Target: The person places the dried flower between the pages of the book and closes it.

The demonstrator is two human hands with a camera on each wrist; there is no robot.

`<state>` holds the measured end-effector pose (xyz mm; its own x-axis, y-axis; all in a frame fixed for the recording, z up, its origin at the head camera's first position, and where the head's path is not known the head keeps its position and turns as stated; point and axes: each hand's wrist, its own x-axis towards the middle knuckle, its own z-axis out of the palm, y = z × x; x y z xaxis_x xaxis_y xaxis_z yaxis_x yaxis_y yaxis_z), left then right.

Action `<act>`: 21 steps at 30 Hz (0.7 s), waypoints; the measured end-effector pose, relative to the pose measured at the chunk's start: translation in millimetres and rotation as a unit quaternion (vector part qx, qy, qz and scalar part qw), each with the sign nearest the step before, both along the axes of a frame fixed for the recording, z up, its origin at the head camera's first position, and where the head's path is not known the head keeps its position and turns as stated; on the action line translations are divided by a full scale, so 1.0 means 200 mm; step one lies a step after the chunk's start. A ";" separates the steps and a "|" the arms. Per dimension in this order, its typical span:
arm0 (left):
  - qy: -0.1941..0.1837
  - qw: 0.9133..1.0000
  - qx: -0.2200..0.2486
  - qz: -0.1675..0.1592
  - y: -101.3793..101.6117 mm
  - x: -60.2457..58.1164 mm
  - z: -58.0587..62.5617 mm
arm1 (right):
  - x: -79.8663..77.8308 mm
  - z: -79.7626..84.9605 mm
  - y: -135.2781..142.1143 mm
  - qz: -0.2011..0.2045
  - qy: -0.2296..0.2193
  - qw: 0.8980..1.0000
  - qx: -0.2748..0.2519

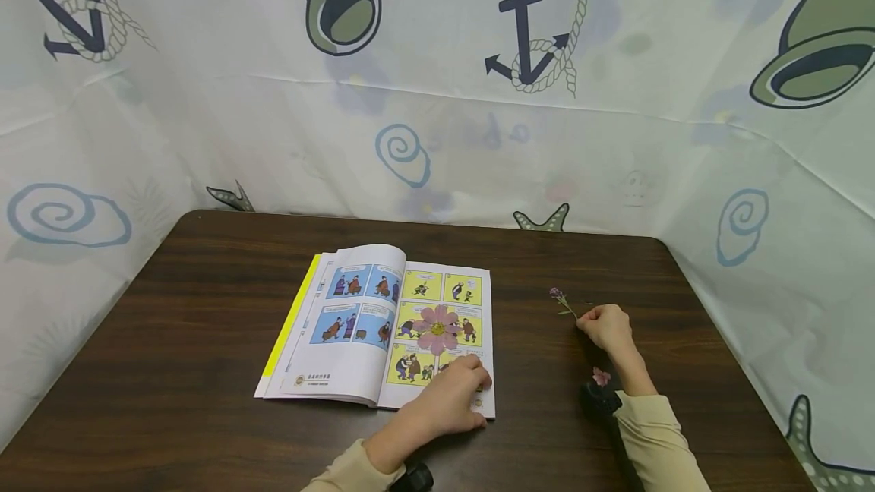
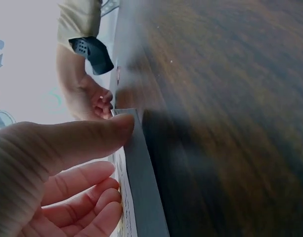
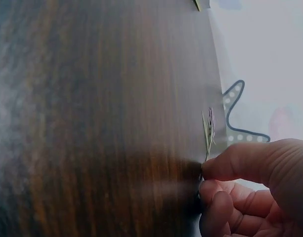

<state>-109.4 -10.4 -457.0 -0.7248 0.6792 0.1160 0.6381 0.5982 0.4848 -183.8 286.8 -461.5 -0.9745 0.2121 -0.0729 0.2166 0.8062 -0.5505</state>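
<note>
An open comic book [image 1: 355, 370] lies on the table, with a flat pink flower [image 1: 438, 329] on its right page. My left hand [image 1: 451, 393] grips the book near the lower right corner. In the left wrist view the thumb [image 2: 92, 138] bears on the book's edge [image 2: 141, 173], with curled fingers over the page side. To the right of the book, my right hand [image 1: 608, 327] pinches the thin stem of a small purple flower sprig [image 1: 559, 296] between thumb and fingertips. In the right wrist view the sprig [image 3: 209, 131] points away from the hand.
A smaller pink flower [image 1: 601, 376] lies beside the right wrist, near its black wrist camera [image 1: 601, 398]. The dark wooden table [image 1: 171, 340] has rounded far corners. A patterned white curtain [image 1: 444, 97] surrounds it at the back and sides.
</note>
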 end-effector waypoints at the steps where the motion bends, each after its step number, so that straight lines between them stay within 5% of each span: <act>1: 0.005 1.000 -0.001 0.002 0.00 0.00 0.00 | 0.00 0.00 0.00 0.000 0.003 1.000 -0.001; 12: 0.015 1.000 -0.006 0.001 0.01 0.00 0.01 | -0.02 -0.01 -0.02 -0.048 0.034 0.997 -0.046; 21: 0.023 0.999 -0.019 0.024 0.03 0.01 0.00 | -0.04 0.00 -0.02 -0.021 -0.006 1.000 -0.017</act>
<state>-108.1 -4.6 -456.9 -0.7515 0.6477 0.1252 0.6289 0.6460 0.4327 -192.4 282.7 -461.9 -0.9635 0.2509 -0.0930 0.2578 0.7773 -0.5740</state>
